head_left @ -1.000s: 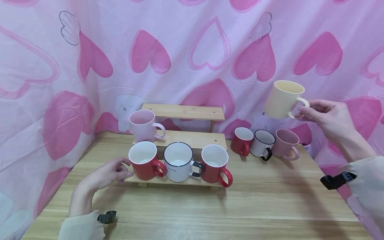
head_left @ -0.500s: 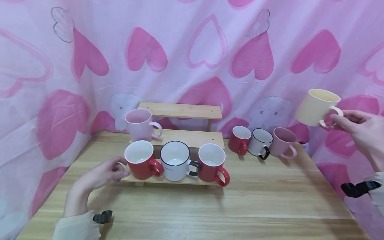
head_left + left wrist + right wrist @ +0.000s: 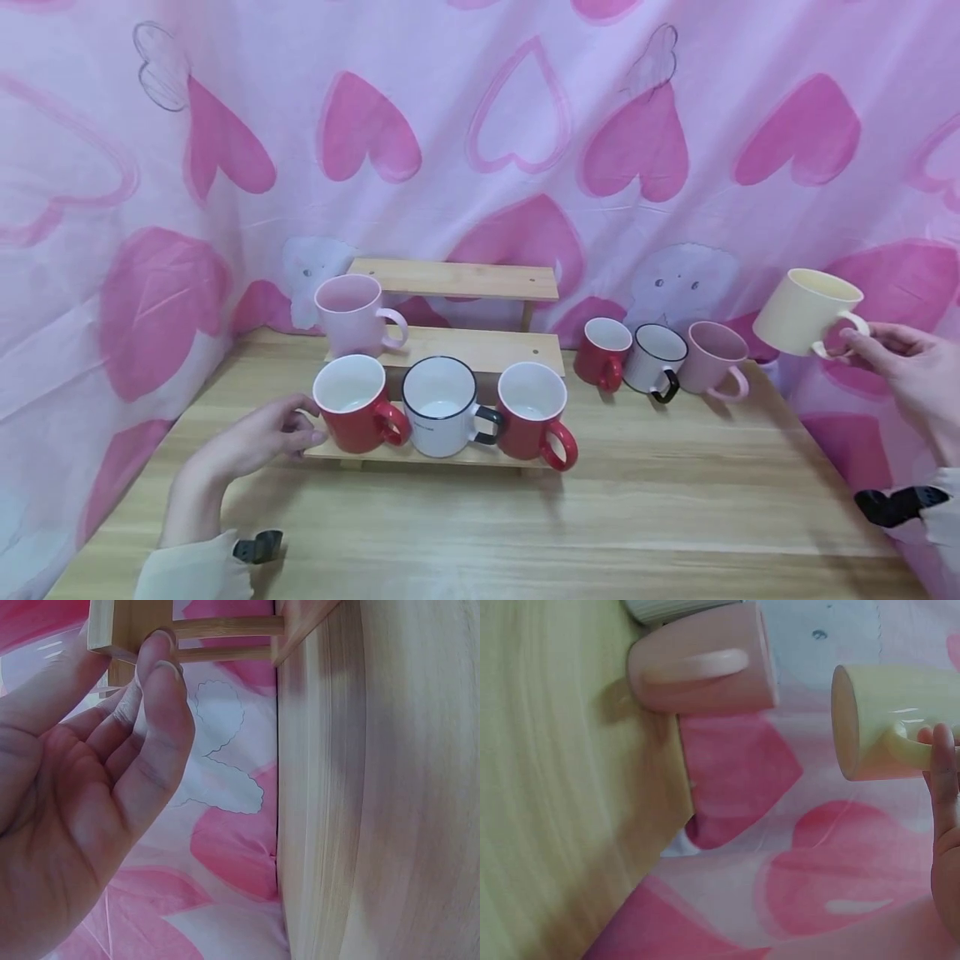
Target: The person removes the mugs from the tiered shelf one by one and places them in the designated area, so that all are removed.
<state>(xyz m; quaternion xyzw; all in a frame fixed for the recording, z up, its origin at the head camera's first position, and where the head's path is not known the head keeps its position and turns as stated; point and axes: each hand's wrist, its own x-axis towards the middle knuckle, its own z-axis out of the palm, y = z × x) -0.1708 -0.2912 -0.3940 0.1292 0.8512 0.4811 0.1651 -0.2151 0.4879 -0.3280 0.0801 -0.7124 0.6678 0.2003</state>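
My right hand [image 3: 911, 379] holds a pale yellow mug [image 3: 806, 312] by its handle, up in the air at the right. In the right wrist view the fingers go through the yellow mug's handle [image 3: 911, 750], and its base faces left. At the left, my left hand [image 3: 258, 442] grips the end of the front board of a wooden tiered shelf [image 3: 465, 350]. Thumb and fingers pinch that board end [image 3: 135, 626] in the left wrist view. On the front tier stand a red mug [image 3: 348, 417], a white mug [image 3: 438, 417] with a black rim, and another red mug [image 3: 525, 417].
A pink mug [image 3: 352, 317] stands on the middle tier's left end. On the table [image 3: 600, 533], right of the shelf, are a small red mug [image 3: 596, 362], a black-rimmed white mug [image 3: 652, 367] and a pink mug [image 3: 705, 367]. A heart-patterned curtain [image 3: 450, 125] hangs behind.
My right hand has carried the yellow mug right and then downward, away from above the mugs at the back right. The left hand stays at the shelf's end.
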